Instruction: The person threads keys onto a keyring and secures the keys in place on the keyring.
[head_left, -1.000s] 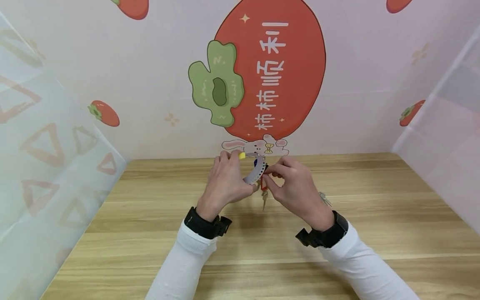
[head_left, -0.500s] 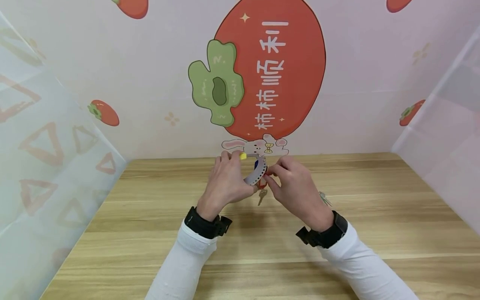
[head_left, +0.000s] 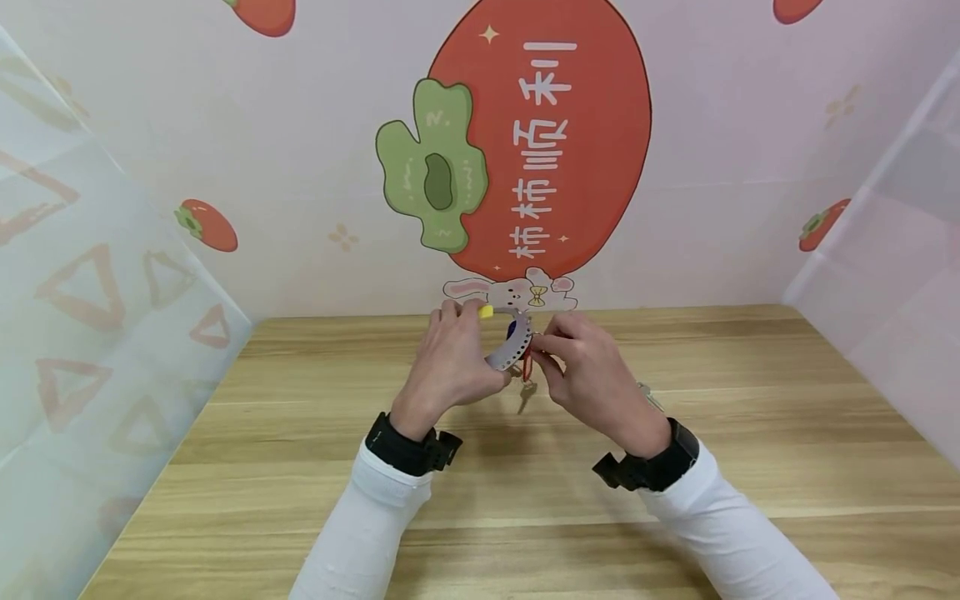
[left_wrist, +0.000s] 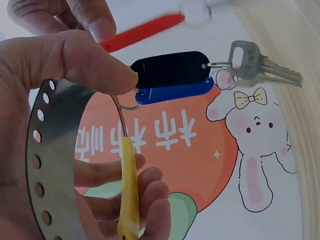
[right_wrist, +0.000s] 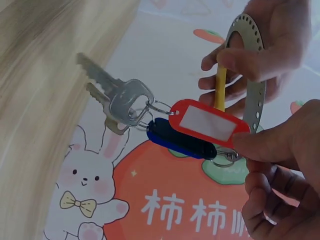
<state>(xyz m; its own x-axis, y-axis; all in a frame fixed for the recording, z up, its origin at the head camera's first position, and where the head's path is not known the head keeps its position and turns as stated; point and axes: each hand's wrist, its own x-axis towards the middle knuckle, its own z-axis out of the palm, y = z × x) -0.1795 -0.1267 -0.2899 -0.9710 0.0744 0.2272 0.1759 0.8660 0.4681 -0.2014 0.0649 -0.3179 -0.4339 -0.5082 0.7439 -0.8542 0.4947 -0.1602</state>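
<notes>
My left hand (head_left: 447, 362) grips a curved metal key hoop (left_wrist: 61, 165) with a row of round holes along its band and a yellow piece (left_wrist: 129, 187) at one side. A black key tag (left_wrist: 172, 70) with a key (left_wrist: 245, 62) and a blue key tag (left_wrist: 177, 94) hang by the hoop, near the left thumb. To the right, my right hand (head_left: 596, 375) pinches the end of a red key tag (right_wrist: 207, 122) close to the hoop's holed edge. A silver key (right_wrist: 131, 102) dangles from the red tag. Fingers partly hide where the tag meets the hoop.
Loose keys (head_left: 649, 395) lie on the wooden table (head_left: 300, 467), partly behind the right wrist. A printed backdrop (head_left: 315, 167) stands along the table's far edge, with side panels left and right.
The red tag has twisted to a narrower, more edge-on view, and its key has swung beneath it. My left hand keeps nearly still; the right fingers shift slightly at the hoop.
</notes>
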